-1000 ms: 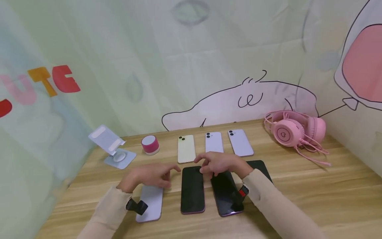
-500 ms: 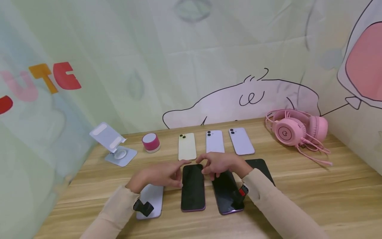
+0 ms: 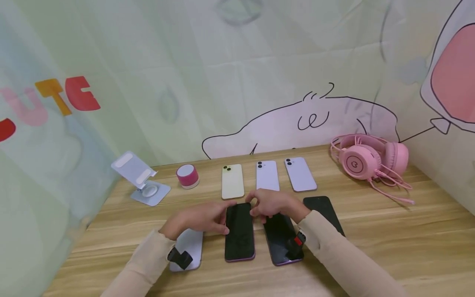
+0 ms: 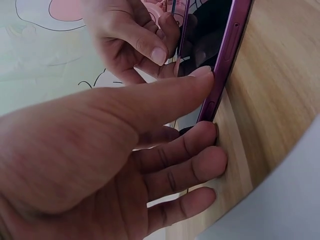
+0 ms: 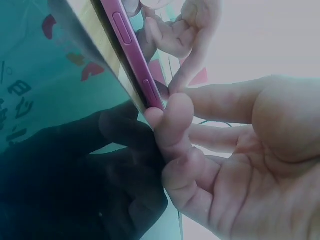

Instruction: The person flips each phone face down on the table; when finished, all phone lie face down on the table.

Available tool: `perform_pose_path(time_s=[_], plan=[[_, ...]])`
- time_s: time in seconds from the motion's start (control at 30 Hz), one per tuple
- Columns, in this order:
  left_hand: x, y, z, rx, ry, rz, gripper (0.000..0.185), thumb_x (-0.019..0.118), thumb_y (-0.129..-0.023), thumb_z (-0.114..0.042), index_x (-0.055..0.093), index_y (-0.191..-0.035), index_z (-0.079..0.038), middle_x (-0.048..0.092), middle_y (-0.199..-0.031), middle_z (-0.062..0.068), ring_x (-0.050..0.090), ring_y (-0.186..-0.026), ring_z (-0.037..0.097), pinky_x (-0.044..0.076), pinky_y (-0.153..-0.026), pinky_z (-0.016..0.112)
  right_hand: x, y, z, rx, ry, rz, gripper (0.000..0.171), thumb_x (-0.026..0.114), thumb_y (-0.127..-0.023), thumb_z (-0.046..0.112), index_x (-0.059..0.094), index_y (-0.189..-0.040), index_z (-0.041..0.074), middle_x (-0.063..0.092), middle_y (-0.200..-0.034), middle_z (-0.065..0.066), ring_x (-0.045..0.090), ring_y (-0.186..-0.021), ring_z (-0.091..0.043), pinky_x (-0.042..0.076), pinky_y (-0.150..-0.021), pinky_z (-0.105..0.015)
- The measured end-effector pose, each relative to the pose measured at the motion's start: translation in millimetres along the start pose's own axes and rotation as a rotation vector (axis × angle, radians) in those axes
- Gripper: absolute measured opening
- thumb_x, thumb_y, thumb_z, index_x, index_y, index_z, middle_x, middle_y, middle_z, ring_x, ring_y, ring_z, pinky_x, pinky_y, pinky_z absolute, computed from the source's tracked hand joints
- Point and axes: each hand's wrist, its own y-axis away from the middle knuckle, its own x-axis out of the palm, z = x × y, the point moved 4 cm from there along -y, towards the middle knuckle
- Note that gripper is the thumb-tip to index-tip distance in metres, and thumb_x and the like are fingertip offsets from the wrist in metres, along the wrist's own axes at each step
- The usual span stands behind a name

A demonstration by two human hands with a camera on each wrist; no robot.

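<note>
In the head view a dark-screened smartphone with a purple frame [image 3: 239,237] lies face up between the hands. My left hand [image 3: 204,216] has its thumb against the phone's left side and its index finger at the upper left corner. In the left wrist view, the thumb [image 4: 175,95] meets the purple edge and the lower fingers rest by the wood. My right hand [image 3: 272,203] touches the upper right corner, its fingers bent, above a second dark phone [image 3: 283,243]. A lavender phone [image 3: 191,243] lies face down, partly under my left wrist.
Behind lie a pale yellow phone [image 3: 232,182] and two lavender phones, one [image 3: 300,175] farther right. Another dark phone [image 3: 323,210] lies beside my right forearm. A folding stand [image 3: 142,177], a pink round device [image 3: 187,176] and pink headphones [image 3: 365,159] stand along the back.
My left hand has moved right, from over the lavender phone to the middle phone's left edge. My right hand stays at the upper right corner. The phones have not visibly moved on the table.
</note>
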Motion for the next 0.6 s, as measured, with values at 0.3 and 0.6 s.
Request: perform_pose_path(time_s=[0.3,0.6], plan=[[1.5,0.9,-0.5,0.026,-0.01,-0.01,0.08,0.076,-0.091,-0.018,0.029,-0.156,-0.009,0.057,-0.077,-0.004,0.053,-0.07,0.008,0.044,-0.066,0.025,3.2,-3.0,-0.2,0.014,-0.071,-0.044,0.036,0.06,-0.098,0.004,0.053,-0.133,0.001,0.053,-0.059,-0.006,0.048,-0.049,-0.014,0.035,-0.048,-0.023],[2.5,1.7,2.3,0.044,0.031,-0.016,0.091,0.076,-0.091,-0.017,0.018,-0.16,-0.013,0.057,-0.08,-0.003,0.053,-0.072,0.009,0.046,-0.068,0.025,-2.3,-1.4,3.5,0.0,-0.174,-0.077,0.035,0.056,-0.097,0.001,0.056,-0.133,0.002,0.05,-0.059,-0.006,0.046,-0.049,-0.016,0.039,-0.051,-0.025]])
